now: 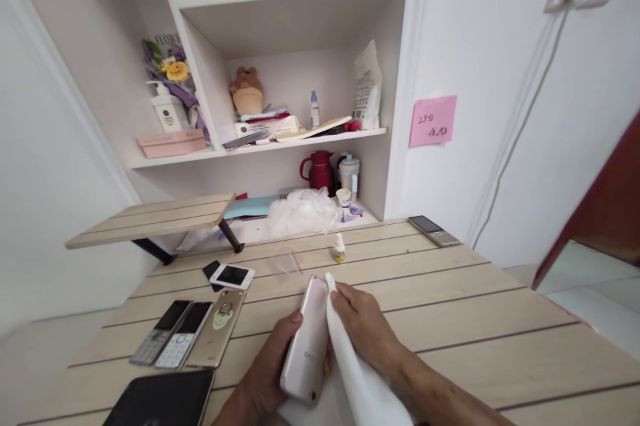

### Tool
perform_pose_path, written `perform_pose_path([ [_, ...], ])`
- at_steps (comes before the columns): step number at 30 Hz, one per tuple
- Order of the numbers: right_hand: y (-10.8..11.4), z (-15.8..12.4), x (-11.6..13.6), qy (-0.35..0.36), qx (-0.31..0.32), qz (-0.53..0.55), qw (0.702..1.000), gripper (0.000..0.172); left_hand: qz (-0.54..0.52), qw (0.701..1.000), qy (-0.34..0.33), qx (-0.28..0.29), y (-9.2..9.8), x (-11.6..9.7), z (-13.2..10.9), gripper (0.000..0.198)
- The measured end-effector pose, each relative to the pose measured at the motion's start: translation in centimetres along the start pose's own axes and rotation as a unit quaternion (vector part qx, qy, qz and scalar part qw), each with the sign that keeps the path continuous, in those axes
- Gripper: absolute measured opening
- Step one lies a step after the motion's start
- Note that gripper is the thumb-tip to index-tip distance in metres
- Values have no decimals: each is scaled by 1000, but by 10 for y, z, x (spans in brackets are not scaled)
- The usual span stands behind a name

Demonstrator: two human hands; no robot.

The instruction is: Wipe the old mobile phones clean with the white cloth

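Note:
My left hand (273, 359) is closed round the long edges of a pale pink-gold smartphone (306, 346), held tilted with its back facing up. The thumb lies along the left edge and fingertips show at the right edge. Beside the phone's upper right edge, my right hand (363, 319) pinches a white cloth (353, 373), which hangs down toward the bottom of the view. The cloth's bunched tip is against or very close to the phone's edge; I cannot tell which. Beyond the phone, a small white-capped bottle (339, 249) stands upright near a clear plastic bag (286, 265).
Several phones lie at the left, including a gold phone with a ring (220, 329) and a white phone (233, 276). A black tablet (160, 399) is at the near left. A keypad phone (433, 231) lies at the far right. A small raised shelf (155, 219) stands at the back left.

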State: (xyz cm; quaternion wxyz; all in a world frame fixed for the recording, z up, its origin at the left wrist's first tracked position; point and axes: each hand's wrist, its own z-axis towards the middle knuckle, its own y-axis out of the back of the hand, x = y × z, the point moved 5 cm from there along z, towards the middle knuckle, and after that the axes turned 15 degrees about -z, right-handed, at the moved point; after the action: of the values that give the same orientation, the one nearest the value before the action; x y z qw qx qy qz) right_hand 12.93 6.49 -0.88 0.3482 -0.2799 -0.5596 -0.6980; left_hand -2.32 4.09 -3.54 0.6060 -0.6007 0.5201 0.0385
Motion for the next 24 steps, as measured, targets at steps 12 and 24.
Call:
perform_pose_path([
  [12, -13, -5, 3, -37, 66, 93, 993, 34, -97, 994, -41, -26, 11, 0, 4, 39],
  [24, -20, -8, -4, -74, 107, 179, 975, 33, -156, 988, 6, 1, 0, 4, 11, 54],
])
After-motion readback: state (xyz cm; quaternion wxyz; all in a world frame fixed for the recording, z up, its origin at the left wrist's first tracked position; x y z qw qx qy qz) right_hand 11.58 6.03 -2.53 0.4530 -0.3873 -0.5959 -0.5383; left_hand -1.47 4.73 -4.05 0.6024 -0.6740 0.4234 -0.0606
